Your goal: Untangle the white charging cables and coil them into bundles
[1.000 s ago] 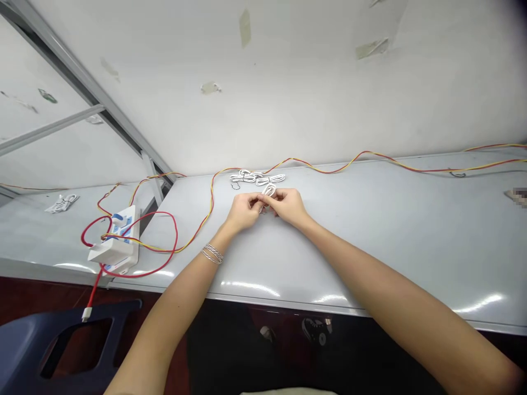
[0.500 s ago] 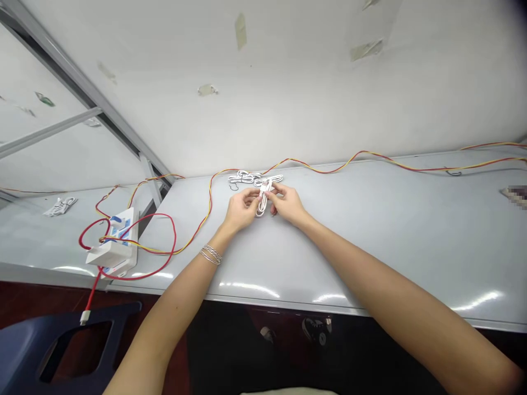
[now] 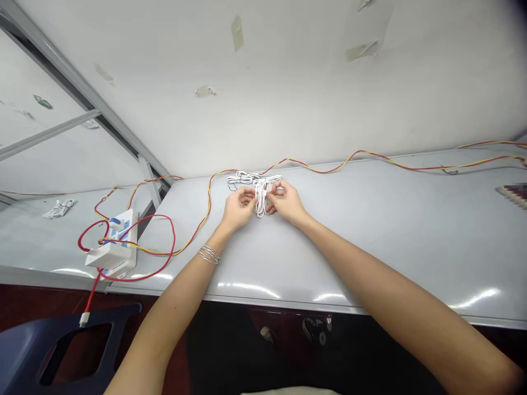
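Note:
A coiled white cable (image 3: 261, 204) is between my two hands, above the grey tabletop (image 3: 288, 263). My left hand (image 3: 241, 206) pinches its left side with thumb and fingers. From the right, my right hand (image 3: 284, 201) grips the cable near its white connector. Just behind them, more bundled white cable (image 3: 244, 177) lies on the table by the wall, with a small loose black tie (image 3: 233, 187) beside it.
At the left, a white power strip (image 3: 127, 230) carries plugs and a looped red cable (image 3: 174, 236). A red-yellow wire (image 3: 346, 164) runs along the wall. Another white cable bundle (image 3: 61, 208) lies far left. A blue chair (image 3: 24, 340) stands below the table edge.
The held coil has spread wider between my hands, and its connector has shifted slightly lower. My left hand has moved a little to the left.

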`<state>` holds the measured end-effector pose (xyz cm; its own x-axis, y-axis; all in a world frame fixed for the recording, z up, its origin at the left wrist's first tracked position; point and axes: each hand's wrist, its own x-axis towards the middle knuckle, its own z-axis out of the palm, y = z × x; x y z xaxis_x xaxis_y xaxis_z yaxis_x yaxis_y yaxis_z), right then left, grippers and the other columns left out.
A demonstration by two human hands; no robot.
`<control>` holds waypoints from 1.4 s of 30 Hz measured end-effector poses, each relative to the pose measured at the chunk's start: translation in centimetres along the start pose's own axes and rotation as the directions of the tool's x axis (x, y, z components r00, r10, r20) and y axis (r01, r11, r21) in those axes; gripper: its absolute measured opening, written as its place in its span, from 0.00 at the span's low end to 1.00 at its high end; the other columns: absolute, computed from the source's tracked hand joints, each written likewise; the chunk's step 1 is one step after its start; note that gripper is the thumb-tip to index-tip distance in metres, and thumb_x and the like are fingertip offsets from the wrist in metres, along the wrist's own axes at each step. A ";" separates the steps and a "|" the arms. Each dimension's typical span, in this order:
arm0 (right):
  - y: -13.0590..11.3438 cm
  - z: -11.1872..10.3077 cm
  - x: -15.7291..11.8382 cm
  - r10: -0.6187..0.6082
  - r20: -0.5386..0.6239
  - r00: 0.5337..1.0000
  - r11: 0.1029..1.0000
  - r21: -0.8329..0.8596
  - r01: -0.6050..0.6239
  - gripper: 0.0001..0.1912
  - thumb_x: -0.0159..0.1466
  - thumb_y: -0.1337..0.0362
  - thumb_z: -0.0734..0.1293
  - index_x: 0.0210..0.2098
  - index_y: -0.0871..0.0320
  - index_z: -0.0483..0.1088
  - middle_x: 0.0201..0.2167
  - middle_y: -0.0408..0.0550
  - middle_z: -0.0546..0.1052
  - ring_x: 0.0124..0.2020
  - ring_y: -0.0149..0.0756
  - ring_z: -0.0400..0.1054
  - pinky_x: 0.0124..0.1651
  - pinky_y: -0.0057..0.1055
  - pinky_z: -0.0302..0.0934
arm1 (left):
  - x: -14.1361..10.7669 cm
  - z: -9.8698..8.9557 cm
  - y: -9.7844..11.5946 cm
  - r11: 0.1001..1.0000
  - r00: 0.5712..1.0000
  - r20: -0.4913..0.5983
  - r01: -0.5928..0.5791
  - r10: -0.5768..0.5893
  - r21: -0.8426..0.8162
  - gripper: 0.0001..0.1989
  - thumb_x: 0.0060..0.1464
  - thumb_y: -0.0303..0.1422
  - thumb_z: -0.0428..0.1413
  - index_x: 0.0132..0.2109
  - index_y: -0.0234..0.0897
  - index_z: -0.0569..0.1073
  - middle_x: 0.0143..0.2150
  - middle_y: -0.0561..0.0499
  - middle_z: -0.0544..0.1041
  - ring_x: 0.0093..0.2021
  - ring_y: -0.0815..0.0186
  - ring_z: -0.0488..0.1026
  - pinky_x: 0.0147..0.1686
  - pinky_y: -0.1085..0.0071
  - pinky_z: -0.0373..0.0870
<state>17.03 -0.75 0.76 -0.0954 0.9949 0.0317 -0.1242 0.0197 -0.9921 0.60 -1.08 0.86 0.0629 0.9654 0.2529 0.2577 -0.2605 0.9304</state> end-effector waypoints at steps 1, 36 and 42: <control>-0.1 0.0 0.0 0.007 0.003 1.000 1.000 -0.011 -0.007 0.15 0.55 0.62 0.71 0.33 0.55 0.59 0.23 0.39 0.74 0.18 0.33 0.72 0.19 0.26 0.66 | 0.0 0.0 0.1 1.000 1.000 0.007 -0.004 0.004 0.006 0.12 0.47 0.31 0.64 0.39 0.33 0.73 0.33 0.47 0.77 0.34 0.67 0.76 0.36 0.72 0.73; -0.5 -0.2 0.0 0.021 0.029 0.999 1.000 0.000 -0.021 0.26 0.47 0.45 0.77 0.28 0.58 0.67 0.26 0.44 0.75 0.21 0.30 0.69 0.23 0.28 0.69 | -0.4 0.1 1.5 0.983 0.990 0.053 0.138 -0.133 -0.118 0.16 0.46 0.33 0.63 0.44 0.31 0.77 0.36 0.48 0.80 0.32 0.65 0.76 0.35 0.69 0.71; -0.8 -0.1 -0.1 0.032 0.051 0.998 0.999 0.037 -0.034 0.28 0.50 0.41 0.75 0.31 0.56 0.63 0.24 0.44 0.76 0.20 0.32 0.70 0.20 0.26 0.65 | -0.3 0.3 1.2 0.963 0.991 0.050 0.135 -0.127 -0.231 0.15 0.48 0.36 0.63 0.42 0.32 0.75 0.41 0.44 0.82 0.40 0.60 0.78 0.40 0.67 0.73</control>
<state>17.28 -0.85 1.55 -0.1497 0.9887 0.0057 -0.1573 -0.0181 -0.9874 1.14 -1.69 1.85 0.0774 0.9898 0.1197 0.0336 -0.1226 0.9919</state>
